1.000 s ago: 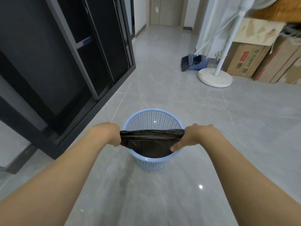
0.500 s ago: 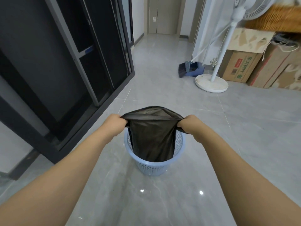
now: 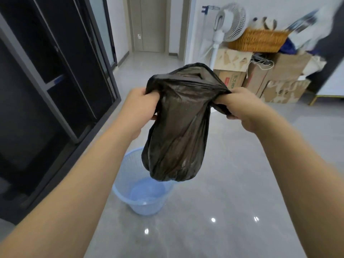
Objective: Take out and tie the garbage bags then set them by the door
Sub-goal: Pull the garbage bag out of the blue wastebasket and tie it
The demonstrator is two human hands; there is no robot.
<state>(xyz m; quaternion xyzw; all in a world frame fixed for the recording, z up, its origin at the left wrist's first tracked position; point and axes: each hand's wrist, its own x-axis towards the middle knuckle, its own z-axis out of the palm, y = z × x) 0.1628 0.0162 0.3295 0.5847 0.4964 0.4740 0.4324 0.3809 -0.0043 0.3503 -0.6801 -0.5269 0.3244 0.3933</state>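
The blue mesh bin stands on the grey tiled floor, and its visible inner base is bare. The black garbage bag hangs clear above the bin's rim, in the air between your two hands. The bag's lower end bulges as if loaded, but the film is opaque, so its contents cannot be identified.

Your left hand holds the bag's left top edge, with the fingers clenched around gathered plastic. Your right hand grips the right top edge in the same manner, with bunched film protruding below the fist. Both forearms extend forward at about the same height and pull the bag's mouth wide.

The bag is thin, glossy and creased, and its top rim forms a raised arch between the hands. Behind it stand cardboard boxes, a wicker basket and a white pedestal fan. A closed door is at the end of the hallway.
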